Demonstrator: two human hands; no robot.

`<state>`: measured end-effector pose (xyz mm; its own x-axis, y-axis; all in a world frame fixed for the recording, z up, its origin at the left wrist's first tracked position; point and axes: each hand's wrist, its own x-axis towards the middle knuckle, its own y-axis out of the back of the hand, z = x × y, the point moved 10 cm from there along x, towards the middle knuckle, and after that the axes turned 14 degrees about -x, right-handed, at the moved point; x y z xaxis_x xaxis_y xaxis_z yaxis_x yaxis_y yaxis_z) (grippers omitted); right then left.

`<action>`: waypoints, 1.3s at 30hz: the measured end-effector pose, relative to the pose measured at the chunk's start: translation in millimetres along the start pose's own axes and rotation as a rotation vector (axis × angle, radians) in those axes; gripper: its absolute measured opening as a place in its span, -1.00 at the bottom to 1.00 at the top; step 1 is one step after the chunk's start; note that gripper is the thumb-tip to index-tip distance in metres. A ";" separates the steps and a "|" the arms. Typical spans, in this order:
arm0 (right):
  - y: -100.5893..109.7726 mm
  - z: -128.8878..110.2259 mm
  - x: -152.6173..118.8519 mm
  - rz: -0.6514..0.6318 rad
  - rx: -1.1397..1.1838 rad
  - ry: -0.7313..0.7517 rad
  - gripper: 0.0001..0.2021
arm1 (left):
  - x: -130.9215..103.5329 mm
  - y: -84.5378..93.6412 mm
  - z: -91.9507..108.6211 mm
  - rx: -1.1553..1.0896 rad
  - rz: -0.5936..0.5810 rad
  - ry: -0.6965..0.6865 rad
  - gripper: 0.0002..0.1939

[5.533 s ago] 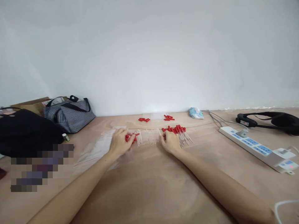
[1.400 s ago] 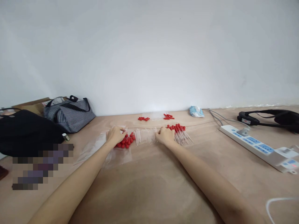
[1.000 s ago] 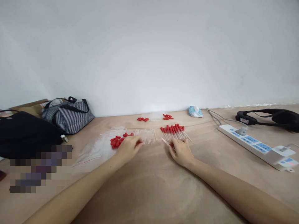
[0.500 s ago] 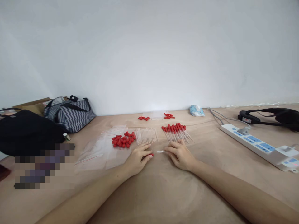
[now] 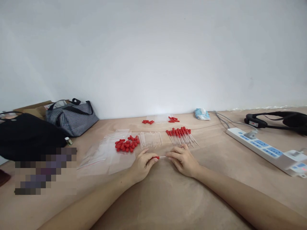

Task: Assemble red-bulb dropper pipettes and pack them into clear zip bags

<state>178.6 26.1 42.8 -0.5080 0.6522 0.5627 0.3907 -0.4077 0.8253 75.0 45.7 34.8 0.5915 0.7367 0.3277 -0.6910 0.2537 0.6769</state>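
My left hand (image 5: 144,163) pinches a red rubber dropper bulb (image 5: 156,157), most of it hidden behind the fingers. A clear dropper tube (image 5: 163,157) lies level between my hands, its far part closed in the fingers of my right hand (image 5: 181,159). The tube's left end meets the mouth of the bulb; how deep it sits I cannot tell. Beyond my left hand is a heap of loose red bulbs (image 5: 127,145). A row of bare clear tubes (image 5: 150,140) lies to the right of it. Past my right hand rest several droppers with red bulbs on them (image 5: 181,134).
Clear plastic bags (image 5: 100,153) lie under and left of the bulbs. Smaller red bulbs (image 5: 148,121) and tubes sit near the wall. A power strip (image 5: 261,147), a black headset (image 5: 275,119) and a blue-white packet (image 5: 202,114) are right; a striped bag (image 5: 72,118) is left.
The gap between bulb and tube has closed: the tube in my right hand has come left to the bulb's mouth. More of the bulb shows beyond my left fingertips.
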 end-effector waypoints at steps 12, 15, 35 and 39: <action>4.7 -10.6 2.1 0.049 -0.155 0.120 -0.70 | 0.6 -2.6 -1.5 -0.065 -0.025 0.027 -0.77; 8.5 -17.8 1.5 0.090 -0.211 0.178 -0.70 | -0.1 -2.8 -3.0 -0.044 -0.017 0.028 -0.77; 13.5 -27.2 -1.6 0.194 -0.307 0.321 -0.76 | 1.3 -3.4 3.4 -0.074 -0.041 -0.024 -0.79; 9.3 -28.6 -0.7 0.119 -0.217 0.236 -0.80 | -1.0 -0.5 8.5 -0.034 -0.002 -0.091 -0.80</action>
<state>160.7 3.6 51.5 -0.6423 0.4359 0.6304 0.2986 -0.6152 0.7296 78.3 39.5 39.8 0.6270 0.6764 0.3865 -0.7030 0.2773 0.6549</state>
